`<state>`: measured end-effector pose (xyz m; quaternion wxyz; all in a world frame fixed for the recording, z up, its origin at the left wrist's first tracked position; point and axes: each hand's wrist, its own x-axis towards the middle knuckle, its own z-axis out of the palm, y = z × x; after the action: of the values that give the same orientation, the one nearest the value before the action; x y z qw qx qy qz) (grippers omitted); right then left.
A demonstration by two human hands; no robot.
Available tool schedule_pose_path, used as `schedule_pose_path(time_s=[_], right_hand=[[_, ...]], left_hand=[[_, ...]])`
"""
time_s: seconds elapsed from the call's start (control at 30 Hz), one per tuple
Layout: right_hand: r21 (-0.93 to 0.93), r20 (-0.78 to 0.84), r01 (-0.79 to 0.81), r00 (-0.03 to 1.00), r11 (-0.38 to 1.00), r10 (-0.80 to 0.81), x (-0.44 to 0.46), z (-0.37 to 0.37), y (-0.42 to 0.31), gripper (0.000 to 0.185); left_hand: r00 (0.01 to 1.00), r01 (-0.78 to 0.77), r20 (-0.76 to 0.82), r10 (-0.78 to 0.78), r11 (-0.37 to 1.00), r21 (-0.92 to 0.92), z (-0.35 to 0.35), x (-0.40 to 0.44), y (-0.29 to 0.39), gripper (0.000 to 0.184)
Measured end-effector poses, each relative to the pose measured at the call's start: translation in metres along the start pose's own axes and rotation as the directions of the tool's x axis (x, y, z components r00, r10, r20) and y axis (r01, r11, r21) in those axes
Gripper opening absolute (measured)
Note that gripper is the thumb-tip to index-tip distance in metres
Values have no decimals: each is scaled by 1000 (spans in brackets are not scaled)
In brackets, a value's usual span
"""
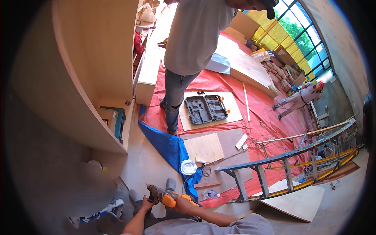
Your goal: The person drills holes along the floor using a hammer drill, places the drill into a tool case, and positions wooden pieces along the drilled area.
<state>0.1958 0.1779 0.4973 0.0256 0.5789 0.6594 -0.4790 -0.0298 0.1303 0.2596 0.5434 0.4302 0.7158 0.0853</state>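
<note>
An orange and black power drill (166,199) is held low in front of my body, its chuck pointing to the upper left. My left hand (147,204) is closed at the front end of the drill, near the chuck. Farther right, my right hand (183,205) wraps round the orange body. My feet in grey socks show just beyond the drill. On the floor ahead, an open black tool case (206,109) lies on a light board (235,113).
A person in a grey shirt (192,39) stands close ahead; another person (307,94) stands far right. A ladder (288,170) lies at the right. Wooden panels (204,148), a plastic bottle (213,194) and blue tarp (162,143) lie on the floor. A curved wooden cabinet (84,92) rises at left.
</note>
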Motion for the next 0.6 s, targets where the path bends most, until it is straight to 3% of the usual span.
schedule_pose_path(time_s=[0.07,0.1,0.13,0.17,0.2,0.23,0.27,0.3,0.33,0.37,0.4,0.43,0.53,0.6], right_hand=[[47,-8,18,1000,999,-17,7,-2,6,39],[70,0,19,1000,997,-19,10,-3,10,40],[50,-11,0,1000,999,1,13,-4,12,40],[24,4,-21,1000,999,21,15,-6,11,41],[-42,-52,39,998,998,-41,15,-10,8,43],[41,-39,135,990,990,-133,26,1,32,47],[-96,-41,-89,996,991,85,29,1,26,46],[-54,-55,8,998,998,-11,42,33,92,41],[-137,-5,-81,997,987,81,40,9,48,33],[9,180,-50,983,999,47,47,6,59,26],[1,225,-26,974,1000,26,49,1,44,29],[-1,238,5,971,1000,-5,55,-3,26,33],[-80,297,-20,954,997,43,71,7,30,33],[-66,290,35,957,997,-15,75,22,45,29]], left_hand=[[999,-31,18,31,999,-10,3,5,-19,76],[984,-26,178,14,998,62,10,23,-43,74],[967,43,243,-73,991,129,8,23,-45,64],[979,16,202,-24,999,38,13,23,-55,55],[983,-10,185,-16,990,140,31,37,-81,48],[970,-19,241,20,1000,-9,36,34,-83,42],[952,-75,292,94,994,-73,44,33,-89,27],[955,-87,269,128,983,-159,70,33,-101,32],[952,110,280,-126,991,73,77,26,-88,37],[981,165,84,-173,982,96,65,-1,-48,49],[955,240,142,-261,959,152,48,-16,-20,63],[943,310,92,-320,944,110,59,-19,-23,60],[888,397,236,-394,917,40,85,-8,-50,56],[884,431,204,-420,902,-13,107,-5,-65,52]])
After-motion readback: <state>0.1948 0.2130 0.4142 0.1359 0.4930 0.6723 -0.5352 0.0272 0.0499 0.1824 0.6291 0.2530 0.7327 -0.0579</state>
